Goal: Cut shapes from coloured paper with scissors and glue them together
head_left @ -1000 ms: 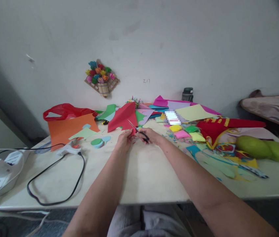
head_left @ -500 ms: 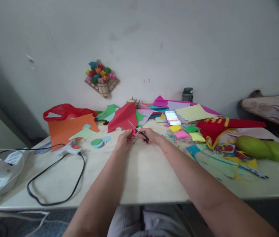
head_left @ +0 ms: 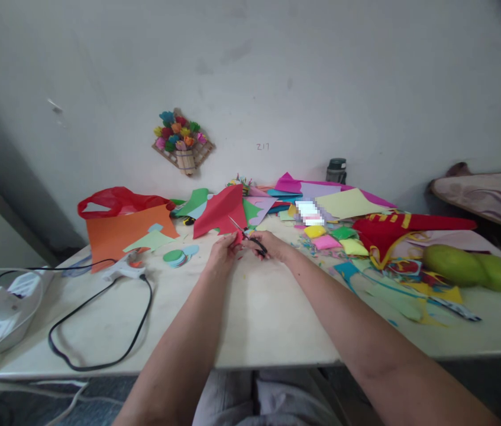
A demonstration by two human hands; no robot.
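Note:
My left hand (head_left: pixel 225 249) is closed, pinching a small piece of red paper between thumb and fingers. In my right hand (head_left: pixel 271 244) is a pair of black-handled scissors (head_left: pixel 257 242), its blades pointing up and left at the red piece. Just beyond the hands lies a larger red paper sheet (head_left: pixel 221 210) with a cut lower edge. Whether the small piece is joined to that sheet I cannot tell. A stack of green and blue paper circles (head_left: pixel 174 257) sits left of my left hand.
On the left are a white glue gun (head_left: pixel 123 269) with a looping black cord, an orange sheet (head_left: pixel 112 234) and a power strip (head_left: pixel 6 307). Coloured packets (head_left: pixel 326 241), paper scraps and green fruit (head_left: pixel 476 267) lie on the right. A bottle (head_left: pixel 336 170) stands by the wall.
The scissor handles and my right fingers have shifted very slightly. Both hands keep nearly the same place, and the table's things are unmoved.

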